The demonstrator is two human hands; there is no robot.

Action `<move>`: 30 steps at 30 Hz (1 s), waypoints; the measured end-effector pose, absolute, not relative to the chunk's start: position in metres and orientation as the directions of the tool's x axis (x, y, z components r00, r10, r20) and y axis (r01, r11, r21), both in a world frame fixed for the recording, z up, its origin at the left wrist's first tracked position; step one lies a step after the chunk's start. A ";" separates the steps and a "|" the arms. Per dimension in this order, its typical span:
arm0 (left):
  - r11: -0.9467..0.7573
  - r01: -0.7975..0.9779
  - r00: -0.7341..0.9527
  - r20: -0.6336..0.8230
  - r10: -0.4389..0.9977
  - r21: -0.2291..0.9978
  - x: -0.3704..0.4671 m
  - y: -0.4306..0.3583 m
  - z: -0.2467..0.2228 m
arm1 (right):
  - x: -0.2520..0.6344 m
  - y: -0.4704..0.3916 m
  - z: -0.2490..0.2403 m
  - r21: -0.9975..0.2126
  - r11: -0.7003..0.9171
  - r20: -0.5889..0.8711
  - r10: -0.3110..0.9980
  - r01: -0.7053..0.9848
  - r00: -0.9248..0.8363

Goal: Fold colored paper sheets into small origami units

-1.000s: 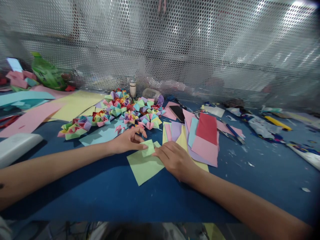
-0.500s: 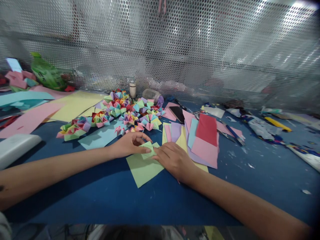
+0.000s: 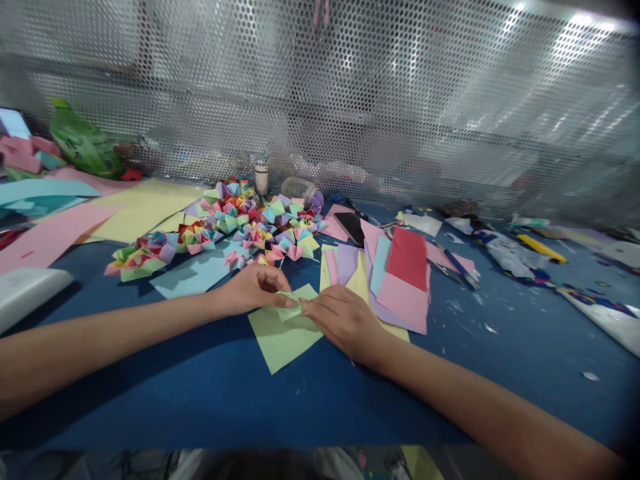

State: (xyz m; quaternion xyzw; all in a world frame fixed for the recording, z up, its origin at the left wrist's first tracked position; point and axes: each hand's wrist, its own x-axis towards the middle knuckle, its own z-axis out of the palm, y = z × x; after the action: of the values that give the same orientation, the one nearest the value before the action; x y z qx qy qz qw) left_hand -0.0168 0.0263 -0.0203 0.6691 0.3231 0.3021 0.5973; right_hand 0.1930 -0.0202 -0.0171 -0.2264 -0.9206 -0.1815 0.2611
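Paper [image 3: 280, 343] strews a blue table [image 3: 200, 397] before perforated panelling [image 3: 350, 100].

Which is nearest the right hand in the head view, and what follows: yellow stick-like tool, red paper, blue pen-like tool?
From the right hand:
1. Red paper: atop the paper pile, forward and right.
2. Blue pen-like tool: just right of that pile.
3. Yellow stick-like tool: farther right.

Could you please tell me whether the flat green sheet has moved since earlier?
No, not visibly: judged against the black phone, the flat green sheet keeps its place.
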 end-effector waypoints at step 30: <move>0.045 0.121 0.612 -0.110 0.783 0.992 -0.007 0.007 -0.003 | 0.205 -0.009 -0.015 -0.283 0.876 0.729 0.461 0.390 -0.505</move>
State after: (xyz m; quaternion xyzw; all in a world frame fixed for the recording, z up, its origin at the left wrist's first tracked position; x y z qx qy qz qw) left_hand -0.0067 0.0072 -0.0033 0.6392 0.3537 0.2627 0.6304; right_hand 0.2045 -0.0086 -0.0150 -0.2457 -0.8666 0.0409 0.4324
